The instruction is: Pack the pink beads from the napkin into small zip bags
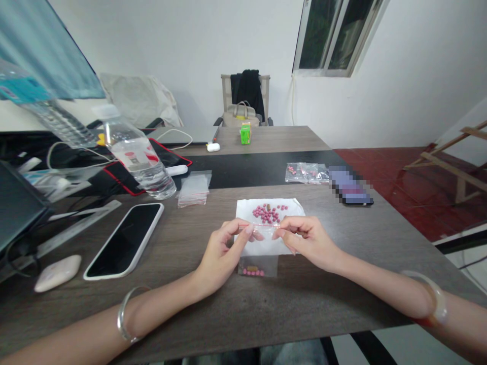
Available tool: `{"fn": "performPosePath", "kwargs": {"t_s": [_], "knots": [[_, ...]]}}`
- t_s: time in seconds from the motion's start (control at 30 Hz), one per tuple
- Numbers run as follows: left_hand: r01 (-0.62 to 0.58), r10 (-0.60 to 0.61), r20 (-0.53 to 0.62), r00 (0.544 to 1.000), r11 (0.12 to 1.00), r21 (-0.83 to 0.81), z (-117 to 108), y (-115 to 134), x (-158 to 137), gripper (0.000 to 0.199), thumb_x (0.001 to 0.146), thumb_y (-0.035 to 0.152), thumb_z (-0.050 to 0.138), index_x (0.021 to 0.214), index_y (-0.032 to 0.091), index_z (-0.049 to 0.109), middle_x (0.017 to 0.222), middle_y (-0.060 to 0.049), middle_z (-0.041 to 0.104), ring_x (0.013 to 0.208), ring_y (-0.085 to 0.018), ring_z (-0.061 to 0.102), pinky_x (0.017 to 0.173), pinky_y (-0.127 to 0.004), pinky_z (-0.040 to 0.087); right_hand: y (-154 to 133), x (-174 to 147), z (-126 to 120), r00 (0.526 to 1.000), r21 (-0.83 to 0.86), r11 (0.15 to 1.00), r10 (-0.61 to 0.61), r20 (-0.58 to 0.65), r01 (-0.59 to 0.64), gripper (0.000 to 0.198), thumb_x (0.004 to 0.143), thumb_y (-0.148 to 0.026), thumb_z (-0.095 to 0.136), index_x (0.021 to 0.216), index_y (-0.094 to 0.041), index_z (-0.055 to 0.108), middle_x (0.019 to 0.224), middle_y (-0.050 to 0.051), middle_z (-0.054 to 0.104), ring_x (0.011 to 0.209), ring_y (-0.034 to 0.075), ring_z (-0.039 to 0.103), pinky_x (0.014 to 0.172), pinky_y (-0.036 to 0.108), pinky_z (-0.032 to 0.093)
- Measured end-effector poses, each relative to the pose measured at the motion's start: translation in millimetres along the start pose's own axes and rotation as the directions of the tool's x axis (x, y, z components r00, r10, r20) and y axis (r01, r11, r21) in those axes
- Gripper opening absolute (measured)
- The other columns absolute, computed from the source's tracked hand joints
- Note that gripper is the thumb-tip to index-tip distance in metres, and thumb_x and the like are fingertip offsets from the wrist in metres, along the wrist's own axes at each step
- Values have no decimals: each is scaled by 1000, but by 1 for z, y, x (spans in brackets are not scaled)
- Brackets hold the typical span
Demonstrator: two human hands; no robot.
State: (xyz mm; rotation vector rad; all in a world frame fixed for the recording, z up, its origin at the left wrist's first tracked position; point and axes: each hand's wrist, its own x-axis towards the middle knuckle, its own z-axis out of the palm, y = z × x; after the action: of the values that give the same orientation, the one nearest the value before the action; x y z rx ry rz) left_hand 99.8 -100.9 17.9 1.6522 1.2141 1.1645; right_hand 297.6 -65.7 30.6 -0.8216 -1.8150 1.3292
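Observation:
Between my two hands is a small clear zip bag (258,269) with a red line along its top edge. Pink tablets and one brownish capsule lie at its bottom. My left hand (226,248) pinches the left end of the top edge between thumb and fingers. At the right end, my right hand (304,239) grips the same edge in a pinch. Just beyond the fingers, a pile of pink tablets (266,213) with a brownish-green capsule rests on a white sheet of paper (292,205). My hands partly cover the sheet.
Left of the paper lies a stack of clear zip bags (193,190). A water bottle (139,154), a white-cased phone (124,242) and a mouse (58,272) stand or lie further left. At right are filled bags (306,173) and another phone (350,186). A green box (245,134) stands behind.

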Motion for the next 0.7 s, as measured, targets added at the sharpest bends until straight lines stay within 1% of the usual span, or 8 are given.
{"fn": "performPosePath", "kwargs": {"t_s": [0.13, 0.27, 0.33, 0.43, 0.57, 0.7], "knots": [[2, -1, 28, 1000, 1000, -17, -1, 2, -1, 29, 91, 37, 51, 81, 19, 70, 78, -3, 70, 78, -18, 62, 71, -27, 45, 2, -1, 1, 1000, 5, 1000, 21, -14, -21, 12, 72, -18, 53, 66, -15, 63, 46, -5, 47, 41, 6, 38, 41, 18, 30], [0, 1, 67, 998, 1000, -16, -2, 3, -1, 28, 92, 36, 50, 85, 20, 70, 82, -3, 70, 79, -18, 62, 74, -27, 45, 3, -2, 1, 999, 0, 999, 44, -21, -44, 11, 71, -17, 53, 66, -15, 63, 46, -4, 49, 40, 7, 40, 41, 19, 31], [-9, 9, 73, 997, 1000, -4, -2, 3, -1, 26, 91, 36, 52, 85, 20, 70, 82, -3, 70, 80, -18, 62, 74, -27, 45, 3, -2, 0, 999, -10, 999, 50, -16, -50, 11, 72, -19, 54, 67, -14, 63, 47, -4, 50, 40, 7, 41, 41, 19, 31], [-34, 33, 53, 998, 999, 14, -1, 2, -1, 24, 90, 35, 54, 81, 19, 69, 78, -3, 68, 79, -18, 61, 74, -27, 45, 1, -2, 0, 999, -25, 999, 33, 15, -33, 13, 76, -22, 56, 69, -14, 63, 49, -3, 50, 42, 7, 41, 43, 19, 32], [-72, 70, 57, 996, 996, 46, 0, 1, -1, 22, 91, 31, 53, 81, 18, 69, 77, -2, 68, 78, -16, 60, 77, -27, 44, 1, -2, 1, 997, -68, 998, -1, 81, 7, 23, 83, -31, 54, 71, -14, 64, 52, -3, 48, 47, 8, 41, 45, 20, 33], [-102, 97, 67, 993, 991, 81, 0, 1, -1, 22, 91, 28, 52, 80, 18, 68, 74, -1, 66, 76, -15, 59, 79, -26, 44, 3, -3, 2, 993, -112, 994, 25, 117, -11, 26, 84, -33, 53, 74, -12, 64, 51, -3, 46, 47, 7, 39, 44, 19, 30]]}}
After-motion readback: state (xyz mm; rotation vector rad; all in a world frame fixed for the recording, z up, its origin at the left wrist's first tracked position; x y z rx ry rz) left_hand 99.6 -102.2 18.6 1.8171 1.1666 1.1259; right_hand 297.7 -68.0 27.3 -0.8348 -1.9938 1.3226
